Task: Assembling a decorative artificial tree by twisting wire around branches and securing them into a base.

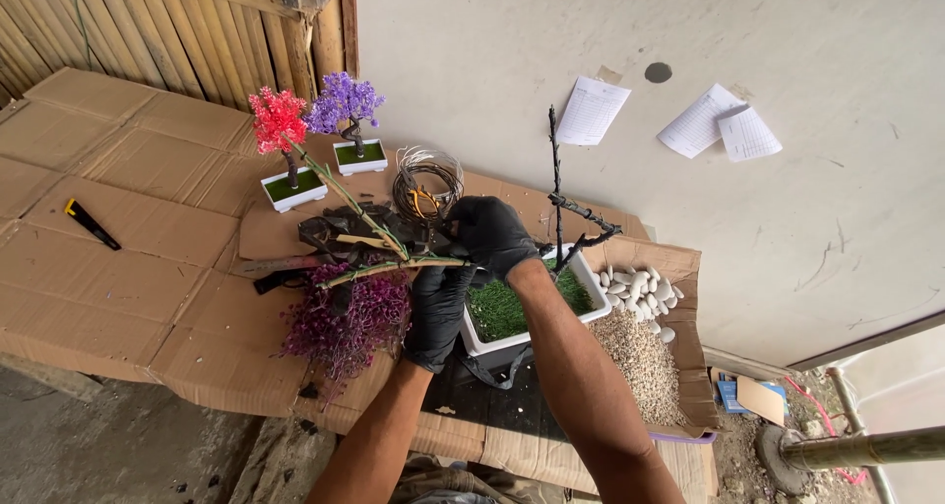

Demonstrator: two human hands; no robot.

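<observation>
A thin green stem point(394, 265) runs almost level across the middle of the view, and both black-gloved hands meet on it. The left hand point(437, 312) is closed around the stem's near end, fingers curled tight. The right hand point(489, 233), at one o'clock from the left and touching it, is also folded shut at the same spot, though what its fingertips pinch is hidden. At nine o'clock from the hands, a bunch of purple artificial blossom point(345, 325) hangs from the stem over the cardboard sheets point(128, 228) covering the work surface. At three o'clock sits a white rectangular pot point(589, 292) lined with green artificial grass, a bare dark branch point(558, 189) standing upright in it. Further toward three o'clock lie white pebbles point(635, 287) and a heap of fine gravel point(642, 361). At twelve o'clock rests a coil of wire point(426, 181). Toward ten o'clock stand two finished miniature trees, one red point(279, 120), one violet point(343, 100), each in a small white pot. Far out at nine o'clock lies a yellow-and-black utility knife point(91, 224).
</observation>
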